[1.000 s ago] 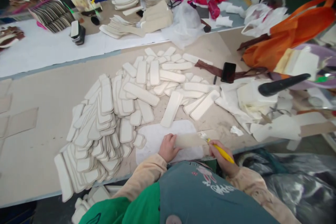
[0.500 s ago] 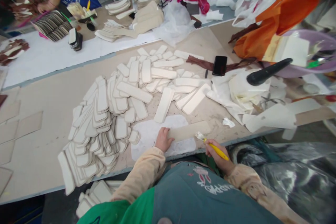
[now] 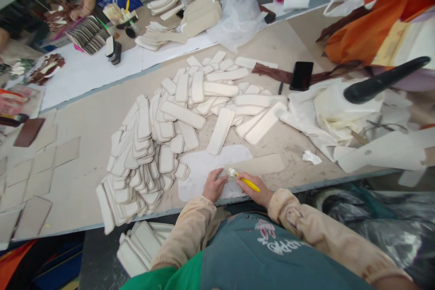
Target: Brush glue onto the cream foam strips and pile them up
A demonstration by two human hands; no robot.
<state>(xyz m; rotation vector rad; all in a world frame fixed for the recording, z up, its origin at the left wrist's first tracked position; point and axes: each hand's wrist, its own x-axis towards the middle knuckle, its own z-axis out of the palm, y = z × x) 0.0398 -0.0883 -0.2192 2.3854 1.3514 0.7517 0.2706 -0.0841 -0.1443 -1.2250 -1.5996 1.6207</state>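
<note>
Black phone (image 3: pixel 301 75) near an orange bag (image 3: pixel 355 38)

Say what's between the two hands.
Head view: the white brush tip, with the beige strip and white sheet beneath, between left hand and right hand.

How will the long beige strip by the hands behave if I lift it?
The beige strip looks thin and lies flat, so it should be light and may sag. White, paste-like matter on the brush at the end by the left hand suggests that end could be slick or tacky.
</note>
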